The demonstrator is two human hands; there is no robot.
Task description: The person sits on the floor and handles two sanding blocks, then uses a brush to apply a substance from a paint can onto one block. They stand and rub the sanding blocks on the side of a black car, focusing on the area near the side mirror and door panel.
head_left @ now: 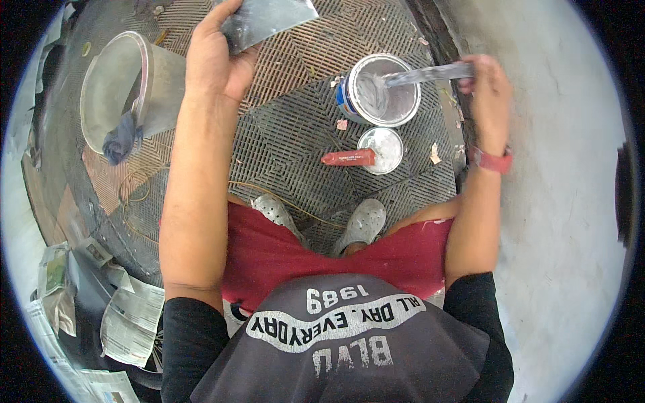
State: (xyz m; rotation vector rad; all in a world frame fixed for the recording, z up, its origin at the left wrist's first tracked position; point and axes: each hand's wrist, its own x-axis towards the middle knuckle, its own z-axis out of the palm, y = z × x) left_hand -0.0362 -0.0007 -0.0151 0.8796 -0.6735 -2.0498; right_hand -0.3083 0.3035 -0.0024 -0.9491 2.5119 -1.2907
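My left hand point(218, 64) grips a flat, smooth grey plate point(265, 23) by its near left side, with the thumb along its edge. On the right, my right hand point(485, 84) is closed round the end of a long, flat grey spatula point(433, 72), blurred by motion. The spatula's far end reaches into an open round can point(410, 114) of pale grey paste point(371, 96). Nearer to me, a round lid point(388, 149) smeared with paste lies beside the can. A red squeeze tube point(349, 158) rests with one end over the lid's left edge.
A translucent bucket point(158, 87) stands on the left, with a dark cloth point(121, 138) over its rim. Ribbed matting point(289, 127) covers the floor. A pale wall point(557, 201) runs along the right. Newspaper sheets point(132, 322) hang at lower left. A thin cord point(144, 181) lies near my shoes.
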